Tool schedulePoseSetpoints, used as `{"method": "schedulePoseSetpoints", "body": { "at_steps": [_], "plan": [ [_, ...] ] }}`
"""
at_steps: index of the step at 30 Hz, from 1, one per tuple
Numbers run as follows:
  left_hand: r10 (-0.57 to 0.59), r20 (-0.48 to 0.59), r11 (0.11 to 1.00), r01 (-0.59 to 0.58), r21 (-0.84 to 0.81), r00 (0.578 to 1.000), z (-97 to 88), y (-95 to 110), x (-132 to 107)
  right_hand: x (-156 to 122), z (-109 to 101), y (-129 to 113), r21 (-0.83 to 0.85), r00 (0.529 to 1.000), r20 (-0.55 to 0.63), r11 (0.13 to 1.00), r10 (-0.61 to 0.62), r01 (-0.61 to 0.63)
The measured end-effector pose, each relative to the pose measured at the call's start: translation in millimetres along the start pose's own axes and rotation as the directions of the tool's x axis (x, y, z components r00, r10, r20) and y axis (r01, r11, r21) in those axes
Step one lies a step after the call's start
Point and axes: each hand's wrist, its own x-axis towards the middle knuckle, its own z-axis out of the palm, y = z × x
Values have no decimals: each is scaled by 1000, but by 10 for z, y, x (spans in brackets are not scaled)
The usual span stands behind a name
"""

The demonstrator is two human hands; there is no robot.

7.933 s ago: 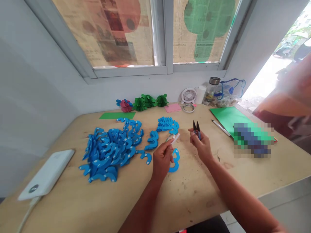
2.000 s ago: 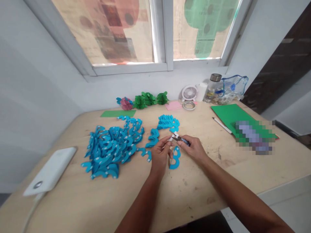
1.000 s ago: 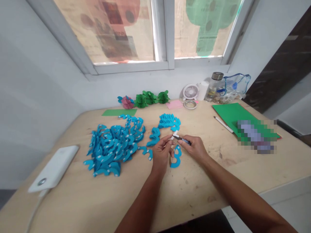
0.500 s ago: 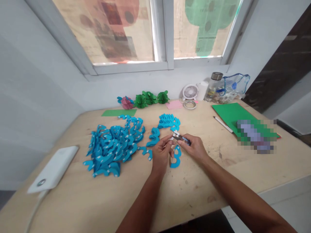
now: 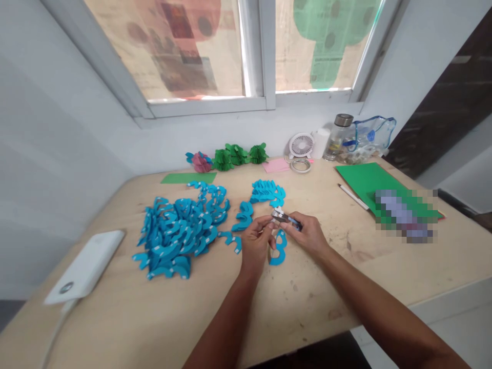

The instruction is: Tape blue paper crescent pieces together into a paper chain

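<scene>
My left hand (image 5: 255,243) is closed in a pinch on a small white strip that looks like tape. In my right hand (image 5: 309,234) is a pair of dark scissors (image 5: 295,224), their blades pointing left at the strip just above my left fingertips. Small white squares (image 5: 279,209) show at the blades. Below my fingers, a blue wavy paper cutout (image 5: 280,253) lies on the table, partly behind my left hand. Another blue cutout with white squares (image 5: 233,241) lies left of that hand.
A large heap of blue cutouts (image 5: 180,233) covers the table's left side. Smaller blue stacks (image 5: 265,190) lie beyond my hands. A white power bank (image 5: 86,266) with a cable is at left, a green sheet (image 5: 365,179) and white pen (image 5: 352,197) at right. A small fan (image 5: 302,146) stands behind.
The scissor blades have shifted slightly left and up across the white strip. Both hands stay in nearly the same place, and the cutouts on the table have not moved.
</scene>
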Motion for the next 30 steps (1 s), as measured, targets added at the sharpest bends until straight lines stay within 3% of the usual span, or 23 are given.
{"method": "schedulePoseSetpoints", "body": {
  "at_steps": [11,30],
  "plan": [
    [-74,-3,991,73,-115,997,-24,-37,40,1,-2,9,-19,999,37,1000,-8,9],
    [-122,10,986,122,-113,992,-1,-8,13,-5,1,-24,-43,997,64,998,-34,37]
  ]
}}
